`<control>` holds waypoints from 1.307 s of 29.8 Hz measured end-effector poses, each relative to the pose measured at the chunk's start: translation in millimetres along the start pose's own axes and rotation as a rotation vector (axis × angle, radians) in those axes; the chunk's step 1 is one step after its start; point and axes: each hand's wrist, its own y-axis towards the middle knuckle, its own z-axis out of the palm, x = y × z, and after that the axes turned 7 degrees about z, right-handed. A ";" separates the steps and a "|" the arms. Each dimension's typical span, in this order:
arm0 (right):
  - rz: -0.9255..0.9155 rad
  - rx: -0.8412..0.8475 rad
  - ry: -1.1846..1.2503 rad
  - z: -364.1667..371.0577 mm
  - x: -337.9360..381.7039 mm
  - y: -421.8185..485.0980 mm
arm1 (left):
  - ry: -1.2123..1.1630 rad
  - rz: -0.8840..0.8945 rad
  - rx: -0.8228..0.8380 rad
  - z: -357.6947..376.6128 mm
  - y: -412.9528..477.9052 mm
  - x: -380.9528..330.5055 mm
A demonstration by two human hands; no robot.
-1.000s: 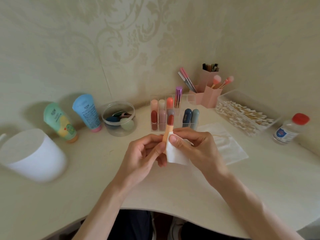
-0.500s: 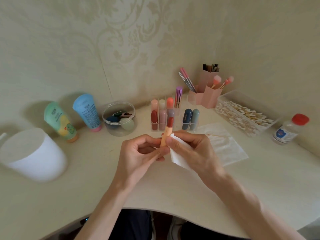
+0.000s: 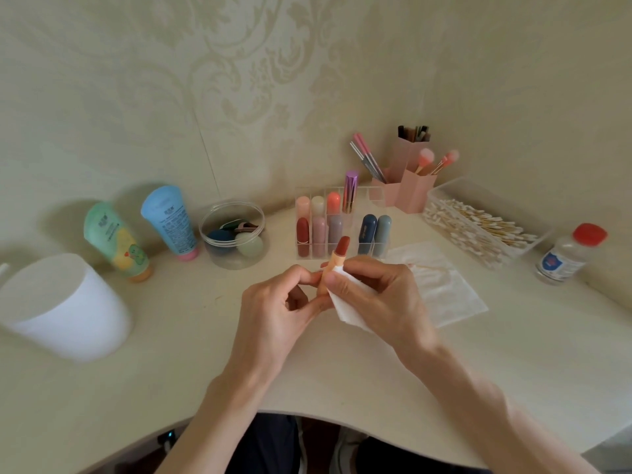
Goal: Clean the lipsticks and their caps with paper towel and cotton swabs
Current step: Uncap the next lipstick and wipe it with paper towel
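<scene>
Head view, looking down on a pale corner desk set against patterned wallpaper.

Centre: an uncapped lipstick, peach barrel with a brick-red stick, is held above the desk top, pointing up and slightly right. The left hand pinches its lower barrel between the thumb and curled fingertips. The right hand, fingers curled, grips a small folded piece of paper towel and presses it with the thumb against the right side of the barrel, just below the red stick.

Far centre: a clear rack holds capped lipsticks upright in two rows, with a shiny purple one at the back.

Right: a flat sheet of paper towel lies on the desk just beyond the right hand. Further right stands a clear tray filled with cotton swabs, and beside it a small clear bottle with a red cap. Pink holders with makeup brushes occupy the far corner.

Left: a round clear tub contains makeup sponges. A blue tube and a green tube stand cap-down, leaning toward the wall. A white cylindrical container sits nearest the left edge.
</scene>
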 end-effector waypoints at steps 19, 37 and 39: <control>0.010 -0.033 0.070 -0.1 0.1 0.4 | -0.397 -0.306 0.007 2.1 1.4 -7.7; 0.070 -0.061 0.209 4.2 4.6 -2.6 | -0.496 -0.408 0.045 1.6 5.4 -11.9; 0.053 -0.061 0.172 1.9 5.4 -2.7 | -0.629 -0.472 0.058 -0.6 7.4 -14.2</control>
